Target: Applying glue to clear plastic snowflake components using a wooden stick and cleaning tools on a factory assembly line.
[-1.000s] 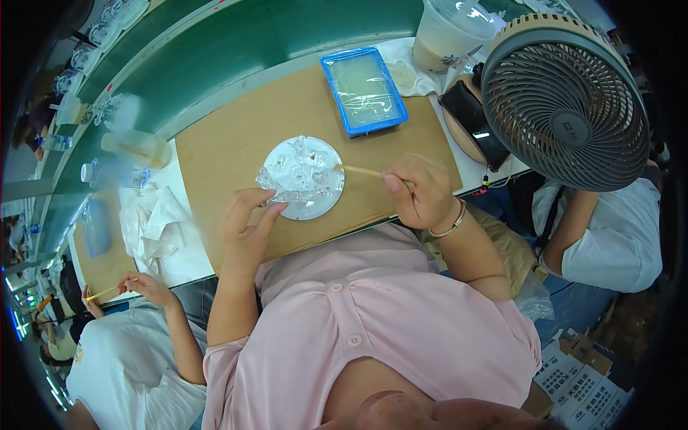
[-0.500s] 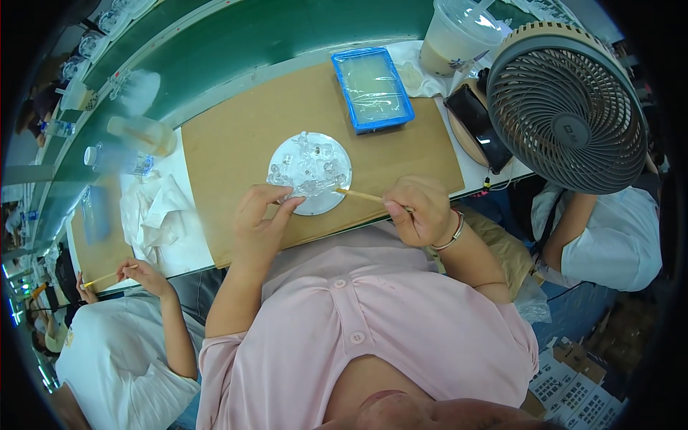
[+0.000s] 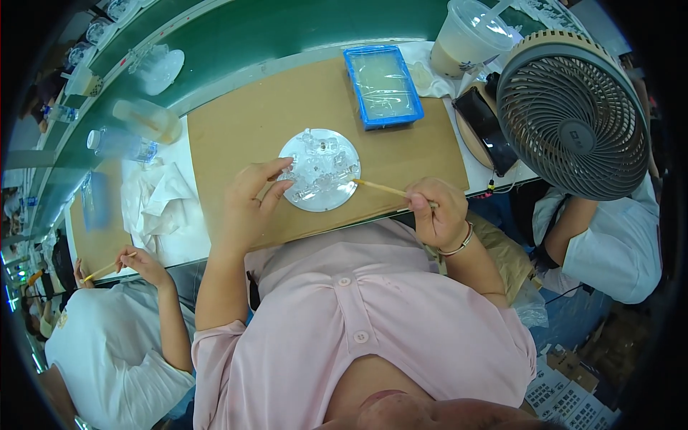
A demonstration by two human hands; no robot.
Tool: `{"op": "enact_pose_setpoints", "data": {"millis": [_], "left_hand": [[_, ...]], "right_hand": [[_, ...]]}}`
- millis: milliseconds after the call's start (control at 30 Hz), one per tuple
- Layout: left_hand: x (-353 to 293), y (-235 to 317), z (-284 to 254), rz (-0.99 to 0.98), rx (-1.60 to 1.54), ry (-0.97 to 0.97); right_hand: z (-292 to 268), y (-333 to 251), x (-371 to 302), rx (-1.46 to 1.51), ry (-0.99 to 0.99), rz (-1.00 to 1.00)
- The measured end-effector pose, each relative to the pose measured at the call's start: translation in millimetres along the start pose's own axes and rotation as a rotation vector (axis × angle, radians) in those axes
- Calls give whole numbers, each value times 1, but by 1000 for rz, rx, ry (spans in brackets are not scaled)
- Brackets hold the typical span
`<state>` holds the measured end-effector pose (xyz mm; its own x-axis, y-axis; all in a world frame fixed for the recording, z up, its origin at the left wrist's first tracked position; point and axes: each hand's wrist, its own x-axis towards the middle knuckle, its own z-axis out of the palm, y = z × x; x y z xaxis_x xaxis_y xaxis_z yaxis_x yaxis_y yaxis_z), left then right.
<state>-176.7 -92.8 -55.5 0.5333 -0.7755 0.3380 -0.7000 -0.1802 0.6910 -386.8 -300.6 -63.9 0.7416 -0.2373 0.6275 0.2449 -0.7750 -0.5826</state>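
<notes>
A round white plate [image 3: 331, 202] lies on brown cardboard in front of me, with a cluster of clear, glassy pieces [image 3: 315, 166] on it. My left hand [image 3: 251, 193] is at the plate's left edge. Its thumb and forefinger are apart beside the clear pieces, and no held thing shows between them; whether the fingertips touch a piece cannot be made out. In my right hand [image 3: 438, 211] is a thin yellowish wooden stick [image 3: 383, 188]. The stick's tip rests at the plate's right rim, near the pieces.
A blue tray [image 3: 383, 120] under clear film stands behind the plate. To the right are a lidded drink cup [image 3: 459, 43], a black pouch [image 3: 484, 129] and a large fan [image 3: 573, 129]. Bottles and crumpled white tissue [image 3: 154, 201] lie left, beside a co-worker's hand [image 3: 147, 269] with a stick.
Thumb and forefinger of my left hand have spread wider at the plate's edge. My right hand has shifted slightly right, its stick tip moving from the pieces toward the rim.
</notes>
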Motion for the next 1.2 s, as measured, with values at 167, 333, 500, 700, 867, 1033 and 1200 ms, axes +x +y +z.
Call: {"op": "enact_pose_setpoints", "data": {"millis": [167,333,500,700,867,1033,1200], "left_hand": [[-5,0,1,-124,-113,-4],[-12,5,4,-232,-214,-17],[-15,11,6,-241,-226,-14],[-18,12,18,-158,-157,86],[-8,9,27,-159,-133,197],[-7,4,26,-193,-180,168],[-11,7,32,-182,-138,146]], "right_hand": [[5,-9,-3,135,-93,-32],[10,4,5,12,19,-13],[4,-5,6,98,-132,-75],[-22,8,18,70,222,40],[-26,32,42,-146,349,172],[-17,43,55,-223,251,113],[-24,42,53,-221,296,134]]}}
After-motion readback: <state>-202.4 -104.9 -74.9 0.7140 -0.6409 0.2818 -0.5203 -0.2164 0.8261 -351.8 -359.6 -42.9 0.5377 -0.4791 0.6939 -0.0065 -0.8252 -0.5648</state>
